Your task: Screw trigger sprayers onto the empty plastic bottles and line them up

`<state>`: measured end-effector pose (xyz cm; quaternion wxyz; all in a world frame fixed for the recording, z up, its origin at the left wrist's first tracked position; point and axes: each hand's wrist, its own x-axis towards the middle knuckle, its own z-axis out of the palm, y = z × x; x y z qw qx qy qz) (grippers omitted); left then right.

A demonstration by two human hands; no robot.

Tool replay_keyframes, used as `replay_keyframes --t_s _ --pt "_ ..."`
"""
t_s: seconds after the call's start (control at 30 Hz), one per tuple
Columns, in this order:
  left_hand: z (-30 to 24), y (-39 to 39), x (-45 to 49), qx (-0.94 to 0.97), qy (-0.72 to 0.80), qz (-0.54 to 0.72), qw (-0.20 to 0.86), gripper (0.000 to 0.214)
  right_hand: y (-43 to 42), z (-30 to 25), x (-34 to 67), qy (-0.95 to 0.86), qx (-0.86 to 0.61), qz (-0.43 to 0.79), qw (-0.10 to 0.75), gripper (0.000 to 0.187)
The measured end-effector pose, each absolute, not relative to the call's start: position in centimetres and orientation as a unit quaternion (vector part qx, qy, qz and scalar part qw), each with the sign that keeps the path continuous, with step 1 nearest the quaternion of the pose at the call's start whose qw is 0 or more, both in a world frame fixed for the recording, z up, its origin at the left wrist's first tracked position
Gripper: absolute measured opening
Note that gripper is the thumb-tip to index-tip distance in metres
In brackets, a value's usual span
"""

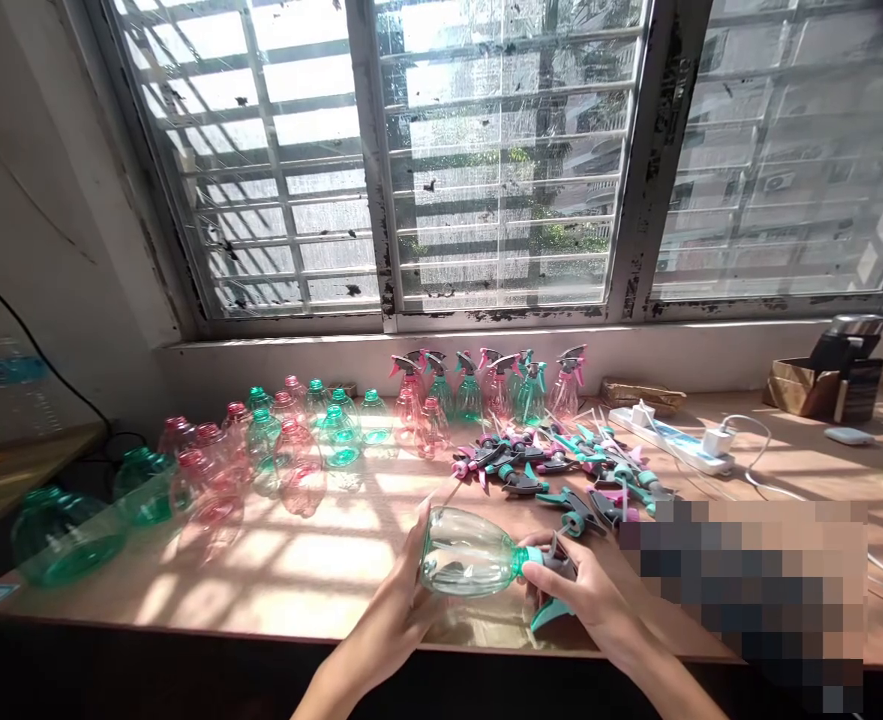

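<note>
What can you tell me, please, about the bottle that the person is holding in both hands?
The bottle is a clear plastic spray bottle with a faint teal tint, and it looks empty. It lies on its side, its base toward the left hand, which cups the body. Its neck points right, with a teal collar. The right hand grips it there, around a dark grey sprayer head with a teal trigger.

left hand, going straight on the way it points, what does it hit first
The left hand is on the clear plastic bottle; past that, its line likely meets the nearest loose trigger sprayer heads, though depth is hard to judge.
</note>
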<state>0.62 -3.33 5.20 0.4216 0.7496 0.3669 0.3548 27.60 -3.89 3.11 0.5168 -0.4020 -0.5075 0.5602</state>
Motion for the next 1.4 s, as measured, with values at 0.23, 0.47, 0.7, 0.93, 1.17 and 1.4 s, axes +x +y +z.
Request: replay_keyframes --t_s 0.23,0.47,0.7,0.93,1.17,1.4 --pt "5.8 -3.4 1.0 0.733 0.339 0.36 0.467 0.107 -4.0 3.3 27.6 -0.511 -0.387 0.57 0.513 0.044" --pt "4.4 -3.0 0.3 0.729 0.335 0.365 0.472 0.096 -3.6 2.7 27.9 -0.5 -0.38 0.576 0.523 0.051" --pt "5.2 -3.2 0.9 0.706 0.321 0.381 0.503 0.098 -3.3 1.9 28.1 -0.496 -0.361 0.584 0.532 0.047" --pt "4.1 -2.9 0.6 0.678 0.28 0.387 0.559 0.096 -3.3 2.0 28.1 -0.47 -0.367 0.588 0.546 0.051" --pt "4.7 -3.1 0.8 0.664 0.294 0.398 0.561 0.104 -3.6 2.2 27.9 -0.492 -0.361 0.581 0.538 0.049" --pt "3.6 -2.8 0.4 0.688 0.286 0.388 0.542 0.092 -3.7 2.7 27.8 -0.482 -0.364 0.579 0.548 0.05"
